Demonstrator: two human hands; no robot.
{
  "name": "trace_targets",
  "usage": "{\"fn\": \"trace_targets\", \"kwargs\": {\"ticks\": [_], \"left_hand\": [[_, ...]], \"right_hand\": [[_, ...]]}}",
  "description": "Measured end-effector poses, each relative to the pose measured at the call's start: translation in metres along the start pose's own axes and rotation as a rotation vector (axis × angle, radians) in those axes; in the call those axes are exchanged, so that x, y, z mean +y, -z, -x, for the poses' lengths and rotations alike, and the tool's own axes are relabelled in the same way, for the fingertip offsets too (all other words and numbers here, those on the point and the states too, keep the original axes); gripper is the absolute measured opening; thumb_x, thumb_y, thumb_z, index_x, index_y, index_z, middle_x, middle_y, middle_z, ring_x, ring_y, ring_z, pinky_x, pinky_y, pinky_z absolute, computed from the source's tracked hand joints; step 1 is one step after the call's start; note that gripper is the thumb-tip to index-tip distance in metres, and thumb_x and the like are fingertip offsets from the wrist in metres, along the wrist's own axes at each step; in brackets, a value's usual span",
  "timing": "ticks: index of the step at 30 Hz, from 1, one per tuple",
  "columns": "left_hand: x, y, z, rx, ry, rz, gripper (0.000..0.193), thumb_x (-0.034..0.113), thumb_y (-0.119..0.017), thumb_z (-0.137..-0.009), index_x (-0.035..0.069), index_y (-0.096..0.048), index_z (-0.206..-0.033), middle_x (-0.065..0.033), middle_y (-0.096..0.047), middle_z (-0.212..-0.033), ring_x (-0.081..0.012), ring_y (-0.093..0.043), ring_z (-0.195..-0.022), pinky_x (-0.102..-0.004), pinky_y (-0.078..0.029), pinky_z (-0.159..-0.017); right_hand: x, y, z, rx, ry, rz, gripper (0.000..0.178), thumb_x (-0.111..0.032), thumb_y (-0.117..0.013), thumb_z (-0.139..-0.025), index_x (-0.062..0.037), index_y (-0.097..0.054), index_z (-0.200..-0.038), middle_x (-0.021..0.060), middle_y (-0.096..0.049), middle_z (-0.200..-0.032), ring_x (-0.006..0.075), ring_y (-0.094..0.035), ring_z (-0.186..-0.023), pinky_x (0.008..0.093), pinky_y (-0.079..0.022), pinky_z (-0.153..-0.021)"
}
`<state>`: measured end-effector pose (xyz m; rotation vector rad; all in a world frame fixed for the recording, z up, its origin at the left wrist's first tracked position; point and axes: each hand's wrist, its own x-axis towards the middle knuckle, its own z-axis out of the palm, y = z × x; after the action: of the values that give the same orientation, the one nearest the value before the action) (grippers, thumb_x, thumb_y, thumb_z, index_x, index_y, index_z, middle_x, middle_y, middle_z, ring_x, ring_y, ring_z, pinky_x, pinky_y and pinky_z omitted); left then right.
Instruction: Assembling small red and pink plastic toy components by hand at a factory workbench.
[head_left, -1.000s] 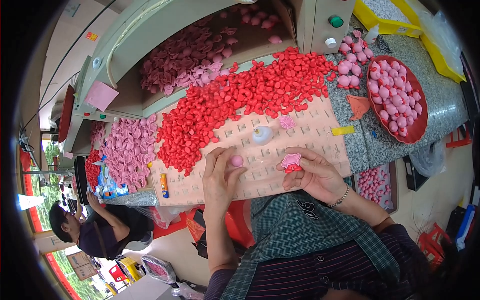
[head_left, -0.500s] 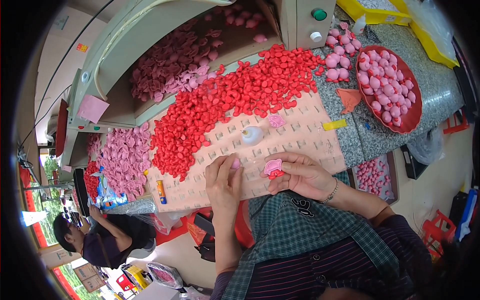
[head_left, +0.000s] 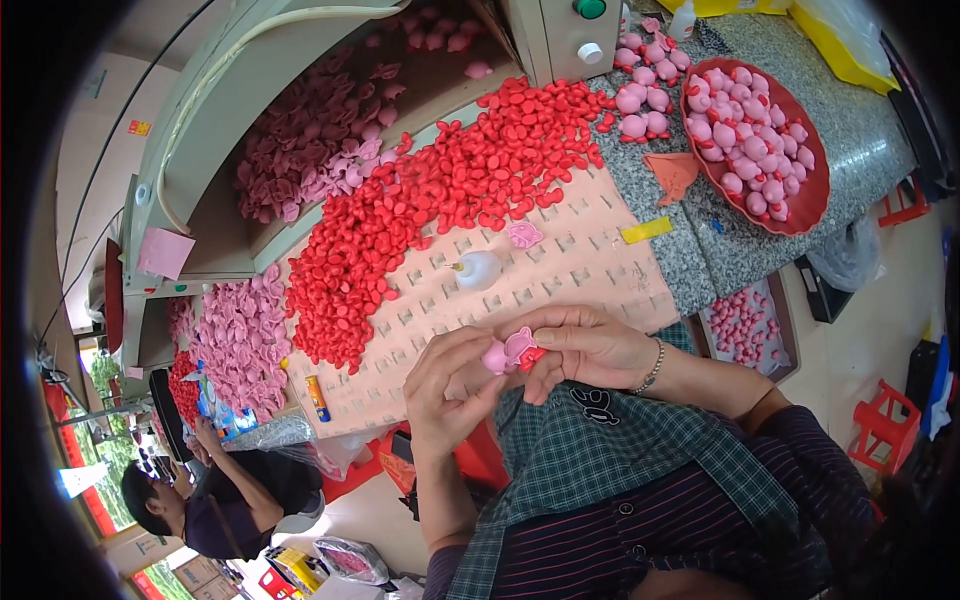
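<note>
My left hand point(head_left: 445, 380) is closed on a small rounded pink plastic piece point(head_left: 495, 357), held between thumb and fingers. In my right hand point(head_left: 595, 350) is a hollow pink plastic shell point(head_left: 519, 346) with a red foot piece point(head_left: 531, 359) at its lower edge. The two pink pieces meet or nearly meet between my fingertips, low over the near edge of the peach mat point(head_left: 600, 262). A white squeeze bottle point(head_left: 478, 270) with a thin tip stands beyond my hands. Another pink shell point(head_left: 524, 235) lies on the mat behind it.
Red pieces point(head_left: 440, 190) are heaped along the mat's far side. Pink shells point(head_left: 240, 335) pile up at left. A red scalloped bowl point(head_left: 815, 195) of joined pink figures stands right. A glue stick point(head_left: 317, 398) lies at the mat's left edge. A co-worker point(head_left: 225, 500) sits far left.
My left hand has brought its rounded pink piece rightward, up to the shell in my right hand. The hands were apart before. The whole view has shifted slightly.
</note>
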<state>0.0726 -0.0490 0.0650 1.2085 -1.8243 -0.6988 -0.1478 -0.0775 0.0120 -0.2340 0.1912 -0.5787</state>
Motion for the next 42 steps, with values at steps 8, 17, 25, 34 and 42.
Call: {"fn": "trace_targets", "kwargs": {"ticks": [8, 17, 25, 34, 42], "left_hand": [[0.017, 0.002, -0.029, -0.267, -0.091, -0.041, 0.039, -0.006, -0.076, -0.064, 0.001, -0.069, -0.102, -0.0124, -0.067, -0.107, -0.0301, -0.066, -0.098, -0.0372, -0.054, -0.082], [0.009, 0.002, -0.031, -0.305, -0.086, 0.010, 0.040, -0.008, -0.077, -0.064, 0.001, -0.070, -0.102, -0.0115, -0.067, -0.107, -0.0291, -0.065, -0.100, -0.0371, -0.053, -0.084], [0.008, 0.004, -0.033, -0.329, -0.073, 0.041, 0.039, -0.005, -0.077, -0.064, 0.001, -0.070, -0.103, -0.0133, -0.068, -0.108, -0.0296, -0.065, -0.101, -0.0375, -0.052, -0.086], [0.015, 0.004, -0.034, -0.342, -0.018, 0.009, 0.039, -0.002, -0.076, -0.066, 0.000, -0.069, -0.104, -0.0156, -0.068, -0.109, -0.0296, -0.065, -0.101, -0.0376, -0.052, -0.087], [0.012, 0.003, -0.034, -0.329, -0.008, 0.030, 0.037, -0.003, -0.072, -0.071, -0.001, -0.068, -0.108, -0.0175, -0.067, -0.109, -0.0297, -0.065, -0.102, -0.0370, -0.050, -0.089]], "right_hand": [[0.000, 0.001, 0.001, -0.009, -0.014, 0.029, 0.036, -0.012, -0.047, -0.103, 0.0055, -0.048, -0.134, 0.0200, -0.063, -0.118, 0.0327, -0.070, -0.097, 0.0441, -0.057, -0.088], [0.000, 0.007, 0.002, -0.061, 0.032, 0.121, 0.037, -0.004, -0.052, -0.099, 0.0070, -0.048, -0.134, 0.0202, -0.063, -0.119, 0.0327, -0.069, -0.101, 0.0446, -0.056, -0.091], [0.003, 0.011, 0.000, -0.070, 0.029, 0.144, 0.033, -0.006, -0.052, -0.099, 0.0075, -0.052, -0.130, 0.0197, -0.065, -0.115, 0.0320, -0.069, -0.099, 0.0426, -0.057, -0.089], [0.004, 0.007, 0.000, -0.040, 0.058, 0.158, 0.033, -0.009, -0.052, -0.100, 0.0071, -0.054, -0.129, 0.0185, -0.066, -0.113, 0.0306, -0.069, -0.097, 0.0403, -0.057, -0.087], [0.005, 0.007, -0.002, -0.011, 0.054, 0.159, 0.035, -0.012, -0.051, -0.101, 0.0056, -0.051, -0.132, 0.0191, -0.064, -0.117, 0.0313, -0.069, -0.098, 0.0430, -0.056, -0.089]]}}
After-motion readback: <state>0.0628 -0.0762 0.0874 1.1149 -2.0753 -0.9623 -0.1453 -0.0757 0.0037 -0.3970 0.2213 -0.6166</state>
